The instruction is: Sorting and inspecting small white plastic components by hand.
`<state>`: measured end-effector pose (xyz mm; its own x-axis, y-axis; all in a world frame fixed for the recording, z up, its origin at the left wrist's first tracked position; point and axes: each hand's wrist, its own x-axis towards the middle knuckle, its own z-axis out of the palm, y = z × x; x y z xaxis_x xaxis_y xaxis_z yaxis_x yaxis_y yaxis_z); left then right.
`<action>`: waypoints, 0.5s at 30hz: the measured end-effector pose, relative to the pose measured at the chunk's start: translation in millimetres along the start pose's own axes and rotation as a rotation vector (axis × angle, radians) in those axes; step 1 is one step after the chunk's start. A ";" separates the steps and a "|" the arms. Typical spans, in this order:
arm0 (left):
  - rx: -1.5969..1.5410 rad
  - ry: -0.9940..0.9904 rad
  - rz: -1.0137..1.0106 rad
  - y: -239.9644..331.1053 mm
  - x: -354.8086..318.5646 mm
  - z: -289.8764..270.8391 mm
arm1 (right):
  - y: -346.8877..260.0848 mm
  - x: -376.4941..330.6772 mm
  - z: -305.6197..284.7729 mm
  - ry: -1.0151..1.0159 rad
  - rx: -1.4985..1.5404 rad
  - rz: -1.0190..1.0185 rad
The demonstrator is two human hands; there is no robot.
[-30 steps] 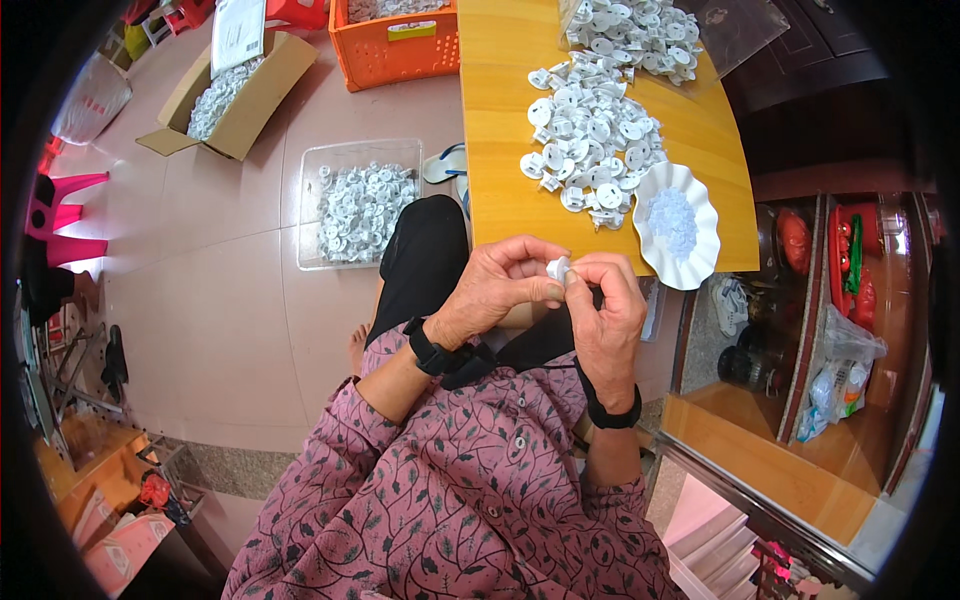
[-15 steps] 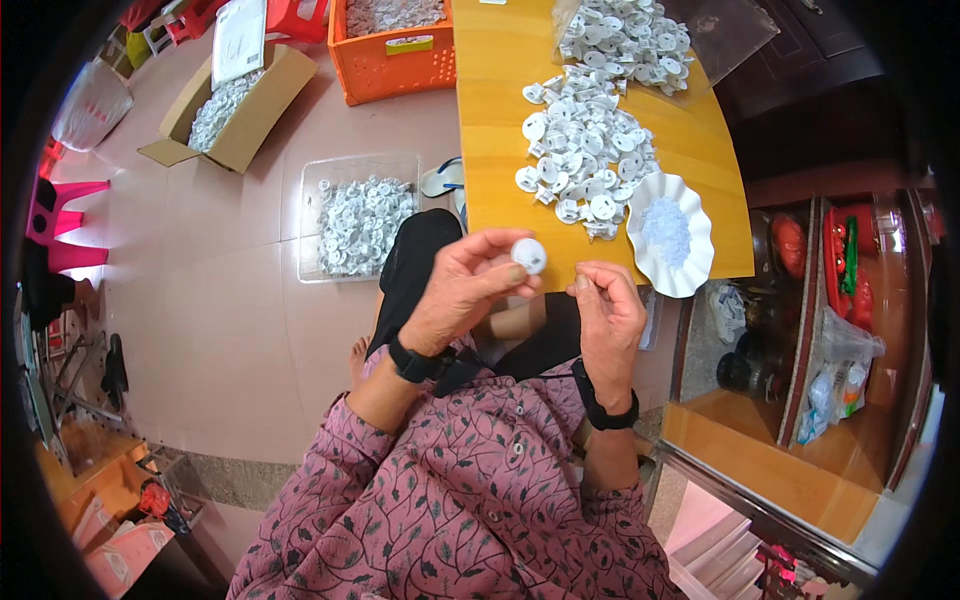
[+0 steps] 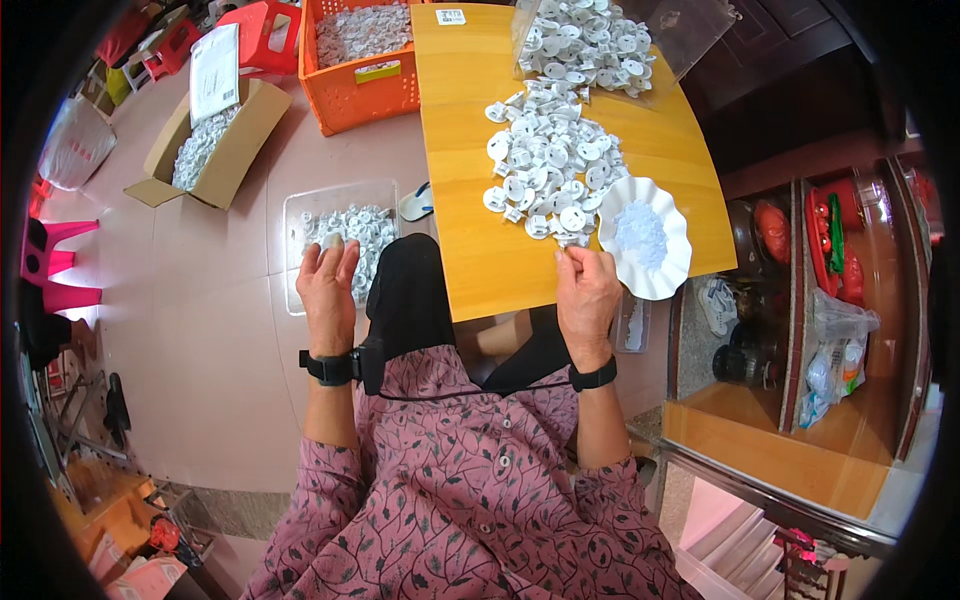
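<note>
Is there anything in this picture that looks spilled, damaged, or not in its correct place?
Nothing looks damaged. The small white parts lie in a loose heap on the yellow table, spreading out of the clear bag rather than sitting in a container. A slipper lies alone on the floor beside the clear bin.

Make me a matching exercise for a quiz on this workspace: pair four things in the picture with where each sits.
Things:
1. White scalloped plastic dish
2. Clear plastic tray of white parts
3. Orange plastic crate
4. Brown cardboard box

Places:
A. On the pink floor under the left hand
B. On the floor against the far left corner of the yellow wooden table
C. On the table's right edge, beside the right hand
D. On the floor, left of the crate, with a white sheet on it

Pairs: 1-C, 2-A, 3-B, 4-D
</note>
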<state>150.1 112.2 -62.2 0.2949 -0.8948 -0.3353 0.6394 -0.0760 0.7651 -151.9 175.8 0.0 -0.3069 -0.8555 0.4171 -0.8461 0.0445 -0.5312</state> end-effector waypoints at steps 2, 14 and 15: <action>0.039 0.037 0.050 -7.4 -10.3 9.4 | 2.0 1.2 3.1 0.004 -0.045 -0.028; 0.519 -0.672 0.005 -45.1 -102.3 110.7 | -0.8 -15.9 -2.4 0.001 0.010 0.016; 0.559 -0.688 0.111 -54.2 -103.3 117.0 | -4.6 -18.1 -5.2 -0.009 0.042 0.016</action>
<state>2.0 157.3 -4.7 -0.2717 -0.9621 0.0235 0.1398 -0.0153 0.9901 -144.7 193.7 -1.3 -0.3160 -0.8595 0.4017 -0.8221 0.0367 -0.5681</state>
